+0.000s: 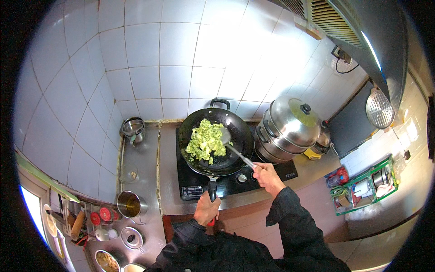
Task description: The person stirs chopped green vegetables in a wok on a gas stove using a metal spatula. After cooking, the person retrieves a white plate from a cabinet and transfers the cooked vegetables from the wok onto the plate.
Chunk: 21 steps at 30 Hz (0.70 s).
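My left hand (207, 208) is closed around the black handle of a dark wok (237, 125) that sits on a black glass cooktop (231, 190). A mound of green and yellow food (205, 141), seemingly egg with chopped greens, fills the wok's left half. In my right hand (268, 176) is the metal handle of a spatula (243, 157). Its blade is inside the wok, against the right side of the food. Which burner lies under the wok is hidden.
Right of the wok stands a stacked steel steamer (289, 125) with a domed lid. On the left counter are a steel pot (131, 204) with yellowish liquid, a lid (132, 238) and red-lidded jars (101, 216). A range hood (336, 23) hangs at upper right. A green rack (367, 187) stands at right.
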Each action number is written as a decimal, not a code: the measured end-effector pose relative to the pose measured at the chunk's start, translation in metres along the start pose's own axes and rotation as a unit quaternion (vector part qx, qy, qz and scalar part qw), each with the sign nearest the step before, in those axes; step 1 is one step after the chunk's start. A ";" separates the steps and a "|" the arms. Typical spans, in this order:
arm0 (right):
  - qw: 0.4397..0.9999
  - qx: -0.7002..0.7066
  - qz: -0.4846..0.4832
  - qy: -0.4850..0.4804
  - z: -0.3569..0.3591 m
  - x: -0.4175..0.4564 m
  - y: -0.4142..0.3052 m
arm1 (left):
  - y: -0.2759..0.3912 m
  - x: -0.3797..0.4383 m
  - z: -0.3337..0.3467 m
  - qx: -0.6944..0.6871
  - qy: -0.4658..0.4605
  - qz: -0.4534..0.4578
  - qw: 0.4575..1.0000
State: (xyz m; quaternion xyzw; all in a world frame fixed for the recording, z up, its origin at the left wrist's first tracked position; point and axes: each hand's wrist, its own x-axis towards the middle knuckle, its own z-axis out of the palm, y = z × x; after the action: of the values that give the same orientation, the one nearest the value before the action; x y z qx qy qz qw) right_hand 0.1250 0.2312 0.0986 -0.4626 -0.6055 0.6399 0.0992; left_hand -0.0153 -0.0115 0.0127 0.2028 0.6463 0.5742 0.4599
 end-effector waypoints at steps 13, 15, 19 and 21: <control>0.854 -0.406 -0.302 0.119 -0.013 -0.095 -0.005 | -0.001 0.005 -0.009 0.036 -0.004 -0.024 0.999; 0.852 -0.380 -0.319 0.167 -0.020 -0.091 -0.001 | 0.002 0.003 -0.011 0.023 -0.008 -0.011 1.000; 0.861 -0.324 -0.325 0.220 -0.041 -0.040 0.000 | -0.006 0.009 -0.009 0.042 -0.002 -0.029 0.999; 0.826 -0.361 -0.365 0.232 -0.055 0.005 0.011 | -0.011 0.012 -0.007 0.046 0.003 -0.037 0.998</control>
State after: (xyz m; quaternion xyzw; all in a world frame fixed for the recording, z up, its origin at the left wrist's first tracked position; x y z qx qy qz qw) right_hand 0.1667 0.2694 0.0954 -0.3454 -0.8771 0.1669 0.2889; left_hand -0.0242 -0.0081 -0.0021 0.1977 0.6801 0.5271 0.4696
